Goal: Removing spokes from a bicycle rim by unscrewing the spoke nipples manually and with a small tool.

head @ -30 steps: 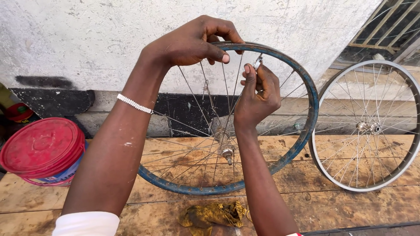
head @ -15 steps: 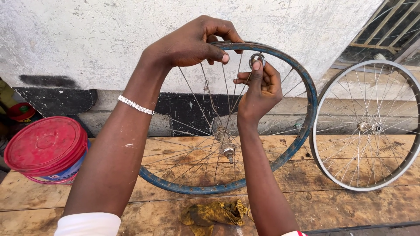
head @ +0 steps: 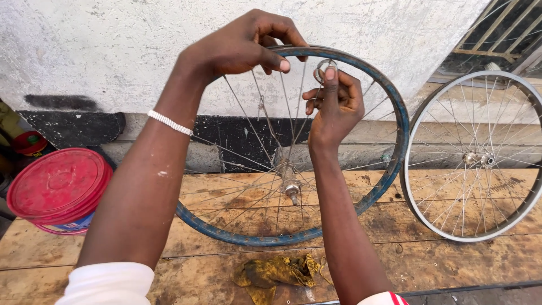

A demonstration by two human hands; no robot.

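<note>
Up at the rim, left hand point(head: 243, 42) grips the blue spoked bicycle wheel point(head: 389, 107); right hand point(head: 333, 104) pinches a small round metal spoke wrench point(head: 323, 69).

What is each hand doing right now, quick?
Left hand: fingers closed over the top of the blue wheel rim, holding it upright.
Right hand: fingers pinching a small round metal tool at the spokes near the rim.

We see the left hand point(head: 243, 42) gripping the top of the blue bicycle wheel point(head: 389, 169), upright on the wooden bench point(head: 169, 260). The right hand point(head: 336, 104) holds a small round spoke wrench point(head: 323, 69) at the rim. A silver wheel point(head: 418, 192) leans just beside; a red bucket point(head: 53, 189) sits far left.
</note>
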